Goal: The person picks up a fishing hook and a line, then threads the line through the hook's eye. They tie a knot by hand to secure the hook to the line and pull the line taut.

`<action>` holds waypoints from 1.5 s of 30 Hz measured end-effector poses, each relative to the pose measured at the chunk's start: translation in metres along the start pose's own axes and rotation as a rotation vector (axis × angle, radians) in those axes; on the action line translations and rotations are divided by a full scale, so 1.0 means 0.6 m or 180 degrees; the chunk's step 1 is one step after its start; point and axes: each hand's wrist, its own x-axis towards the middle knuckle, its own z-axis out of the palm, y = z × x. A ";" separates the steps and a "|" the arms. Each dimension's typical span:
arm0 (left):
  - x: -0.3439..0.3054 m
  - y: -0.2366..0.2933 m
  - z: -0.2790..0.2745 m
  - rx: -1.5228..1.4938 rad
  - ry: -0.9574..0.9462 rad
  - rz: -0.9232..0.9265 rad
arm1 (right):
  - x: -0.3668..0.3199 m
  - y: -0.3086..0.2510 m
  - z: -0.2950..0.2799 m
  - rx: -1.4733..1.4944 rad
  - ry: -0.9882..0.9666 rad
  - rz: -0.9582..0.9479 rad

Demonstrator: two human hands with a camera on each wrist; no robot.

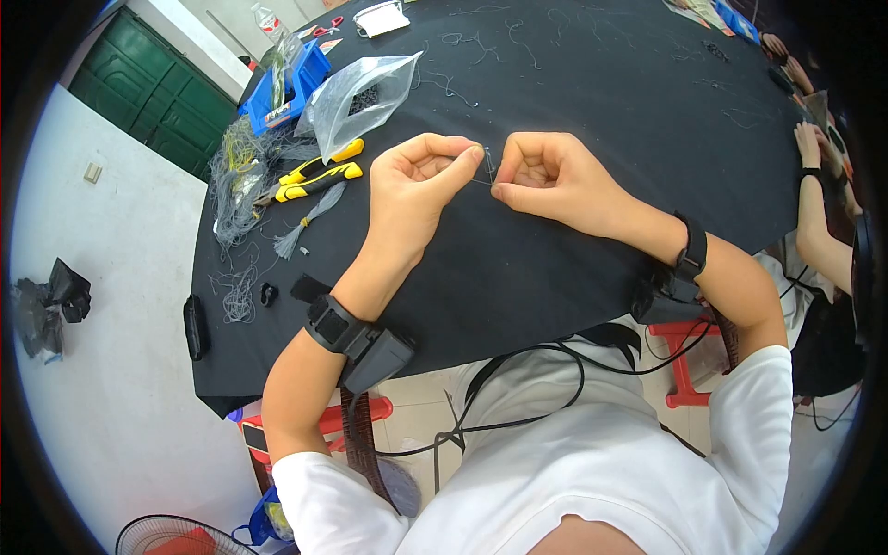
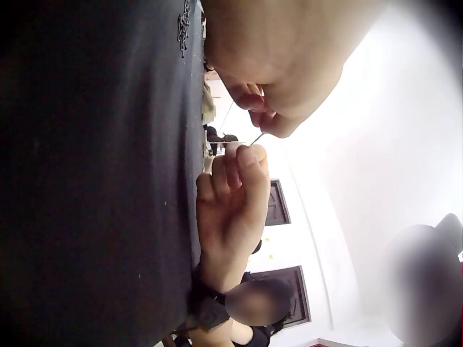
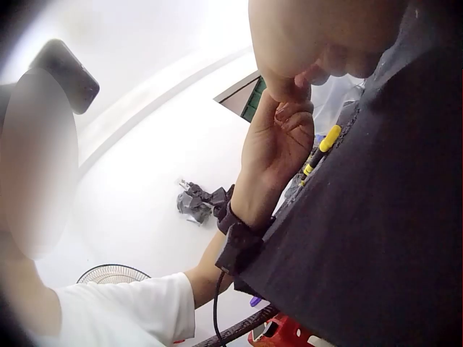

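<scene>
In the head view my left hand [image 1: 412, 185] and right hand [image 1: 569, 185] are raised over the black-covered table, fingertips close together. Each pinches a thin thread-like strand [image 1: 483, 181] between thumb and curled fingers, and the strand spans the small gap. The left wrist view has the left hand [image 2: 289, 50] at the top and the right hand [image 2: 235, 191] below, with a short shiny length of the strand [image 2: 257, 139] between them. In the right wrist view the right hand [image 3: 329, 43] partly covers the left fingertips. What the strand is made of, I cannot tell.
Left of the hands lie yellow-and-black pliers [image 1: 319, 181], a tied bundle of grey strands [image 1: 310, 220] and a tangled heap of line [image 1: 240, 176]. Beyond them stand an open clear plastic bag [image 1: 388, 79] and a blue bin [image 1: 305, 79]. Another person's arm [image 1: 819, 222] is at the right edge.
</scene>
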 end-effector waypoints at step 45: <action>-0.007 0.003 0.004 0.0191 -0.0799 0.0294 | 0.009 -0.007 -0.023 -0.0885 0.0513 -0.0322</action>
